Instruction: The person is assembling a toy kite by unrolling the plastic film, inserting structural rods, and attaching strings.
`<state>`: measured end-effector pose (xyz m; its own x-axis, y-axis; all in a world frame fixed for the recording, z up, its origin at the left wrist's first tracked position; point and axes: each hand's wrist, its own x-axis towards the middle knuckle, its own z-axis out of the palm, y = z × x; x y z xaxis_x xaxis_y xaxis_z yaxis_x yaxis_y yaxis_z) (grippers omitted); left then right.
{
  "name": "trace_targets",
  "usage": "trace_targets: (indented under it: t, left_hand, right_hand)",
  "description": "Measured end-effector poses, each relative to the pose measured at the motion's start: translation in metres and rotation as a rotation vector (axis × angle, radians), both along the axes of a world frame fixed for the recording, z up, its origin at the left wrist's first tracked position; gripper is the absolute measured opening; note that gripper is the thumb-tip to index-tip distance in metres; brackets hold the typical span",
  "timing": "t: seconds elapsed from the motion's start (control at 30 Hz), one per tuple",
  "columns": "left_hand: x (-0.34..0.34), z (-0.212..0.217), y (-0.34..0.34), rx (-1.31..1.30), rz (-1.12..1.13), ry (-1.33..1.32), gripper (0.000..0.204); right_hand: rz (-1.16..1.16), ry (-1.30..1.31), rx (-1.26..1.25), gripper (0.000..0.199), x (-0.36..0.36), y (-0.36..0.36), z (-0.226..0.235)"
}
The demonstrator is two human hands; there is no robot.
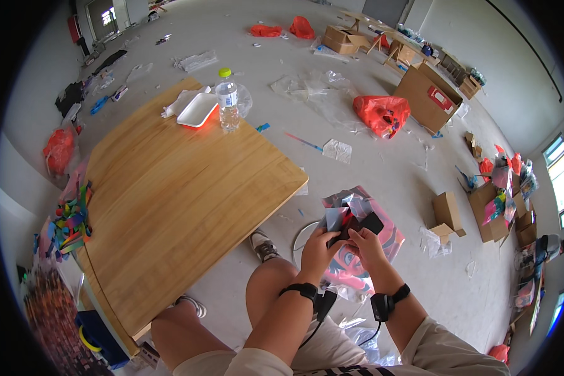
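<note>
My left hand [318, 252] and my right hand [365, 243] are close together, right of the table, with fingers closed on a small dark bundle [341, 232] that has red and black parts. What kind of thing it is I cannot make out. A black rounded piece [373, 223] sticks up by my right fingers, and a shiny clear wrapper [335, 217] shows beside the bundle. Beneath my hands lies a pink printed plastic sheet or bag [388, 233], partly hidden by them. Each wrist wears a black strap with a small device and cable.
The wooden table [188, 182] fills the left, bearing a clear bottle [228, 103] with a yellow-green cap and a white tray [197, 110]. Colourful strips [72, 222] hang at its left edge. Red bags [382, 114], cardboard boxes [426, 94] and clear plastic [319, 88] litter the grey floor.
</note>
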<state>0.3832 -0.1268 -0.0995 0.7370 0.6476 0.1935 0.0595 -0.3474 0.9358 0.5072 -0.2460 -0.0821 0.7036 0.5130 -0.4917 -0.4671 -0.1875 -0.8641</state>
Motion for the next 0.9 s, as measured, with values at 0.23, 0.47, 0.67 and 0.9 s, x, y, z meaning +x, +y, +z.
trace_targets:
  t: [0.23,0.47,0.67,0.9]
  left_hand:
    - [0.004,0.000,0.000,-0.024,-0.019,-0.023,0.028]
    - [0.008,-0.011,-0.001,-0.260,0.058,-0.039,0.023]
    - [0.010,-0.014,-0.003,-0.364,0.098,-0.100,0.019]
    - [0.008,-0.007,0.000,-0.289,0.154,0.008,0.020]
  right_hand:
    - [-0.016,-0.039,0.071,0.017,-0.008,0.010,0.011]
    - [0.091,-0.145,-0.003,0.015,-0.013,0.019,0.017]
    - [0.084,-0.203,-0.036,0.015,-0.014,0.019,0.010]
    - [0.138,-0.511,-0.133,0.023,-0.017,0.015,0.001]
